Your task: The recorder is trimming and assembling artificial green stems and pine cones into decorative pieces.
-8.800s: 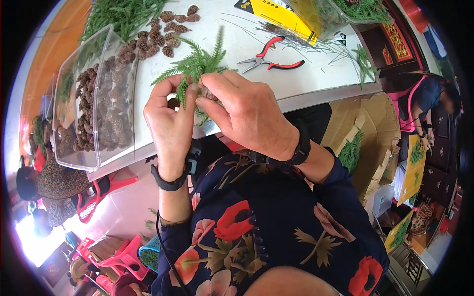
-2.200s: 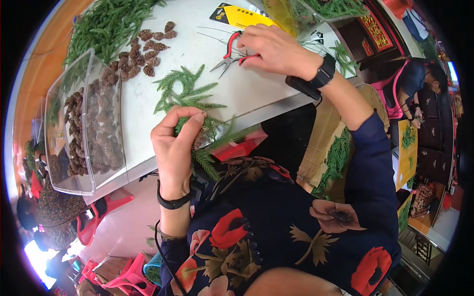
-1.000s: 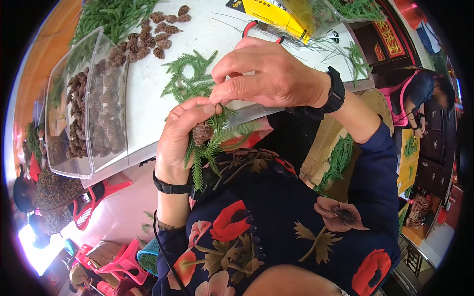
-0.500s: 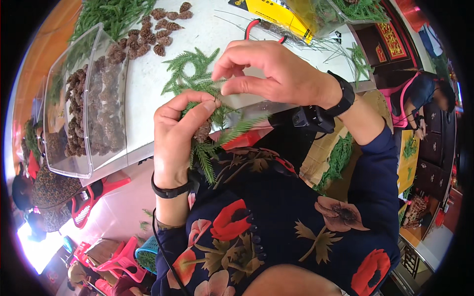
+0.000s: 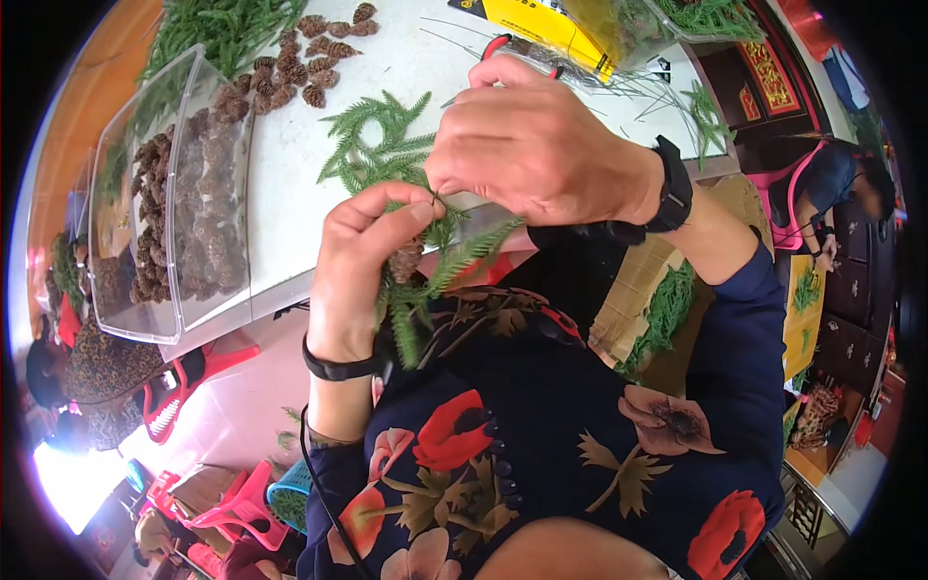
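Note:
My left hand (image 5: 362, 256) pinches the stem of a green artificial pine sprig (image 5: 464, 259) between thumb and forefinger. A brown pine cone (image 5: 404, 261) hangs at the sprig, just under those fingers. Close against them, my right hand (image 5: 541, 150) is closed, its fingertips at the stem's top; what they grip is too small and hidden to make out. Behind the two hands, a looped green pine sprig (image 5: 372, 145) lies on the white table (image 5: 290, 174). Partly covered by my right hand, a red-handled tool (image 5: 497, 44) lies farther back.
Loose pine cones (image 5: 319, 66) lie at the back left, near a clear plastic box (image 5: 174, 208) of more cones. Green sprigs (image 5: 217, 39) are heaped behind. Thin wires (image 5: 638, 89) and a yellow package (image 5: 541, 29) lie at the back. Other people sit to both sides.
My right hand has moved left and closed its fingers at the stem beside my left fingertips. My left hand, with sprig and cone, has shifted slightly right.

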Motion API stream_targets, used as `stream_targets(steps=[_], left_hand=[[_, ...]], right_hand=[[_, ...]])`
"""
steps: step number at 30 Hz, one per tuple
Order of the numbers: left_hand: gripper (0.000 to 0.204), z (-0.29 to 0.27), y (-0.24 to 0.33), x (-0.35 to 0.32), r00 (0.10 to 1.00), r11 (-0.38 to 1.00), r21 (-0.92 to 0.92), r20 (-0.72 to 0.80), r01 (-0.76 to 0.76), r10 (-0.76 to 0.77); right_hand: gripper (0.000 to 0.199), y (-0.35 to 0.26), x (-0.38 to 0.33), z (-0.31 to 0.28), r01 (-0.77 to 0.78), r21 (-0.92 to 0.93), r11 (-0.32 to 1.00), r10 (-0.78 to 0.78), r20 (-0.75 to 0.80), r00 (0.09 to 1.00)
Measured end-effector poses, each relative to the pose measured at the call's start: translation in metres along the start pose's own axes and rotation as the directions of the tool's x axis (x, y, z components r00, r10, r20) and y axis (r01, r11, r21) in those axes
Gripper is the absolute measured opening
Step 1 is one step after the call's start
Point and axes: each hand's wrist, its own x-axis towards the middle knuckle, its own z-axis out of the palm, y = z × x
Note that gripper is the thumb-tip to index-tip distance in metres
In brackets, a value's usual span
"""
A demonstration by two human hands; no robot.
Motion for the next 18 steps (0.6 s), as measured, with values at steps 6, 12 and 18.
stream_targets(steps=[6,12,18], left_hand=[[0.005,0.011,-0.006,-0.001,0.82,0.566,0.715,0.017,-0.41,0.572],[0.004,0.006,-0.007,0.003,0.884,0.796,0.497,-0.111,-0.347,0.454],[0.007,0.001,-0.009,0.001,0.943,0.938,0.25,-0.167,-0.241,0.287]], right_hand=[[0.009,-0.012,-0.002,0.001,-0.578,0.389,0.717,0.515,0.263,0.816],[0.021,-0.026,-0.008,0.017,-0.616,0.769,0.17,0.732,0.319,0.601],[0.019,-0.015,-0.015,0.025,-0.604,0.648,0.464,0.715,0.128,0.687]])
